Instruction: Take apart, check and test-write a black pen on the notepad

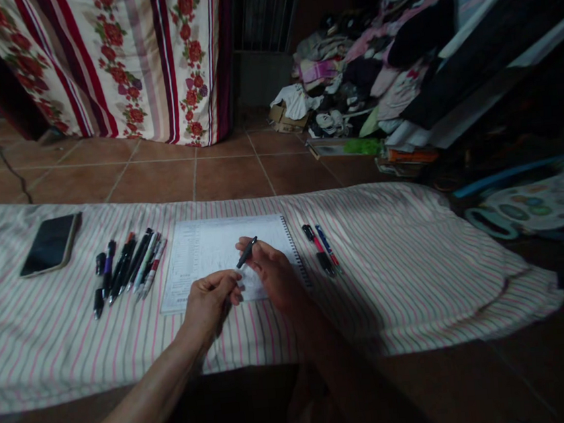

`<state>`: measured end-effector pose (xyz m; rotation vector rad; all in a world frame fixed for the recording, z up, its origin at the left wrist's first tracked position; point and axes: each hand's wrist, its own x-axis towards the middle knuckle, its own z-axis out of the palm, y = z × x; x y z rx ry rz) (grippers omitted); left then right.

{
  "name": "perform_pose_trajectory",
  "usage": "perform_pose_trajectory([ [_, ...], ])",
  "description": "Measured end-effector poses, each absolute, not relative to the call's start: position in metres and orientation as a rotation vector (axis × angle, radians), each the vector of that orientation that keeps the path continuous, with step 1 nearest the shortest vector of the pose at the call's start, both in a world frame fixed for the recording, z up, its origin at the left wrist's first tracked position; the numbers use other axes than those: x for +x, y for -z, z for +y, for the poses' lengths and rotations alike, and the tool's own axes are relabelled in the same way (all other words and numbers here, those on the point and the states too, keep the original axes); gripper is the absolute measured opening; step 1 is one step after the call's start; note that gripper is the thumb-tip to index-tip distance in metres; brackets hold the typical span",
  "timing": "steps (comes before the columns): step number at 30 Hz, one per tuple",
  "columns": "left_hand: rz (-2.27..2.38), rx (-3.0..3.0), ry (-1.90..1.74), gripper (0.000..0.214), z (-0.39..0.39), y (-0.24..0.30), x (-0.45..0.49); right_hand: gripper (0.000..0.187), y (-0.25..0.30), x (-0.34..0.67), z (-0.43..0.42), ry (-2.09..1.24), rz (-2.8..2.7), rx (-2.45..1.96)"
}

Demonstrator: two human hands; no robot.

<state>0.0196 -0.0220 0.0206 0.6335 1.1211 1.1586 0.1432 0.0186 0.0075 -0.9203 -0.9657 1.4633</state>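
Over an open spiral notebook [180, 248] my two hands are close together. My right hand [273, 269] holds a short dark pen [247, 252] between thumb and fingers, tilted with its lower end toward my left hand. The fingertips of my left hand [214, 291] are pinched together just below that end; whatever they hold is too small to make out. Left of the notebook lies a row of several pens [130, 266]. To its right are a red and black pen [318, 250] and a blue and red pen [327, 247], side by side.
A smartphone [50, 244] lies at the left on the striped cloth [406, 259] covering the table. Beyond are a tiled floor [158, 173], a flowered curtain [118, 61] and, at the right, a heap of clothes [349, 78].
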Motion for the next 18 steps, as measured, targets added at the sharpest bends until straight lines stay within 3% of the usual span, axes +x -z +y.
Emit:
perform_pose_trajectory([
  [8,1.114,0.654,-1.15,0.022,-0.0231,-0.0164,0.0195,0.028,-0.0102,0.1436,0.0201,-1.434,-0.912,-1.031],
  [18,1.099,0.619,-1.138,0.02,-0.0205,-0.0154,0.0186,0.037,-0.0081,0.1449,0.0191,-1.471,-0.938,-0.893],
])
